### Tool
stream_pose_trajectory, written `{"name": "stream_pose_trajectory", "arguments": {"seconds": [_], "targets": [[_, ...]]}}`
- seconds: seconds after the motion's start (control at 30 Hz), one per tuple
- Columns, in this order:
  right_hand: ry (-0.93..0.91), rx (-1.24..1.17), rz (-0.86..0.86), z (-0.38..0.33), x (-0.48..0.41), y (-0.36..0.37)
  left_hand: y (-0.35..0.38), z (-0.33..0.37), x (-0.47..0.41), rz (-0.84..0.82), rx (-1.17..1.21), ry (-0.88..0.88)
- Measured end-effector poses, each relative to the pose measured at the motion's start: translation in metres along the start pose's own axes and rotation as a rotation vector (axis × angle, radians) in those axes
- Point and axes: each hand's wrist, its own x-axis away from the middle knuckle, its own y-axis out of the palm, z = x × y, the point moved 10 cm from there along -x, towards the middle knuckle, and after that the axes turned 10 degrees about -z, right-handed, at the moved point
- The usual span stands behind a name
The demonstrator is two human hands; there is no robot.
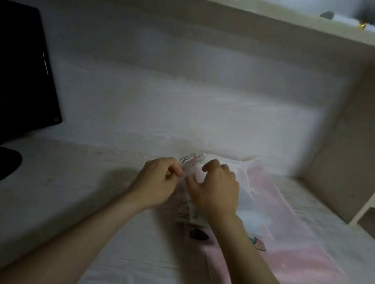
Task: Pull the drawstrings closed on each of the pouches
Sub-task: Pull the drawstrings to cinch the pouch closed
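Both hands meet at the gathered mouth of a sheer white pouch (230, 170) lying just past centre on the pale desk (80, 199); the left hand (157, 183) is pinched shut on what looks like the drawstring end at the pouch's 9 o'clock side; the right hand (217, 190) presses curled fingers on the fabric, though whether it grips a cord I cannot tell. Pink pouches (288, 236) lie flat toward 4 o'clock, apparently unclosed; so the task seems early, one pouch in hand, the rest waiting. A dark monitor (13, 73) stands at 9 o'clock.
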Motion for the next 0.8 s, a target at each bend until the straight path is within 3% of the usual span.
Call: {"name": "stream_pose_trajectory", "arguments": {"seconds": [0.1,0.2,0.37,0.6,0.67,0.8], "targets": [[0.117,0.141,-0.069,0.009,-0.011,0.016,0.010,-0.011,-0.010,0.011,0.018,0.012],[0.109,0.103,-0.105,0.003,-0.026,0.029,0.016,-0.019,-0.022,0.019,0.001,0.038],[-0.163,-0.024,-0.050,-0.036,-0.050,0.041,0.007,-0.043,-0.036,0.073,0.085,0.060],[-0.498,-0.355,-0.083,-0.085,-0.061,0.054,-0.021,-0.085,-0.022,0.102,0.454,-0.121],[-0.497,-0.401,-0.089,-0.088,-0.063,0.062,-0.026,-0.100,-0.018,0.107,0.614,-0.181],[-0.299,-0.418,0.060,-0.067,-0.056,0.082,-0.039,-0.116,-0.009,0.187,0.665,-0.246]]}}
